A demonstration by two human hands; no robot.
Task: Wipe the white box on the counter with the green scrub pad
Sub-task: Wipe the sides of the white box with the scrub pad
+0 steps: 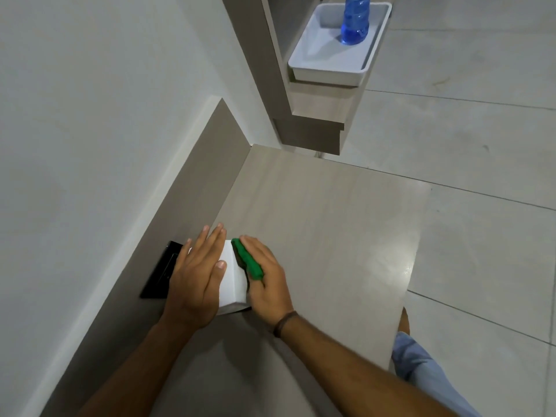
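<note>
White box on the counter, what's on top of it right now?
The left hand lies flat on the white box. The right hand presses the green scrub pad against its right side. Anything under the palm is hidden.

Soft, even indoor light is filling the scene, fairly bright and slightly cool. A glare patch is shining on the counter near its right edge, and the floor tiles are giving off a dull sheen. Shadows are staying faint: a soft one is falling beneath the forearms and a thin dark one under the white box. Wide-angle distortion is bending straight lines toward the edges. Focus is looking mildly soft throughout, with compression smearing fine texture.
</note>
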